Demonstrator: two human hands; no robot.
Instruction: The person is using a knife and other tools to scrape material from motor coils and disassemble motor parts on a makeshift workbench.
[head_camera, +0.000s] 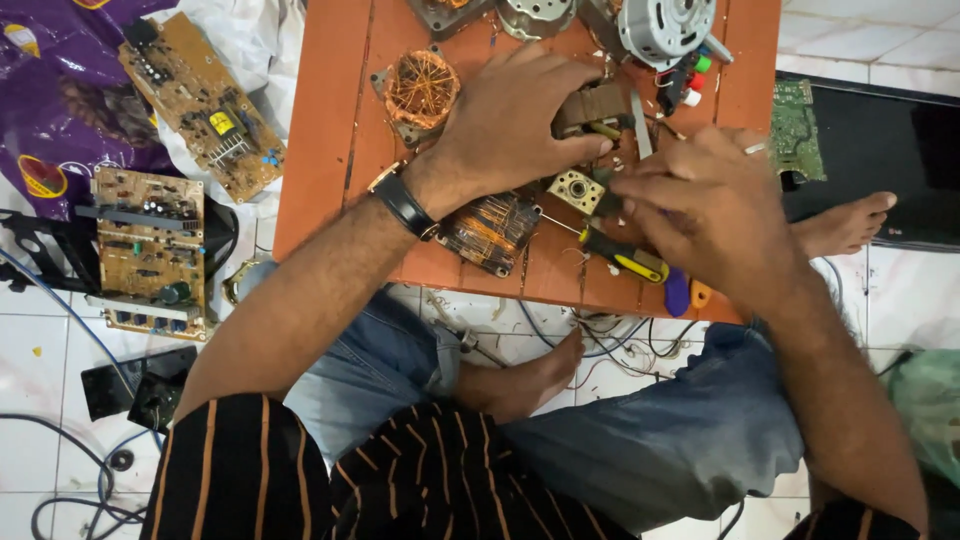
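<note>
Head view: my left hand (515, 120) lies palm down on the orange table (330, 130), its grip pressed over a brown motor part (590, 105), so most of that part is hidden. My right hand (710, 205) is blurred. Its grip is curled around a yellow-and-black tool (625, 260), whose long axis runs from near right to far left, the tip pointing at a small metal bracket (575, 190) between my hands. Just left of it lies a copper coil (490, 230); another coil (422, 88) sits farther off. Circuit boards (150, 250) lie on the floor, left.
</note>
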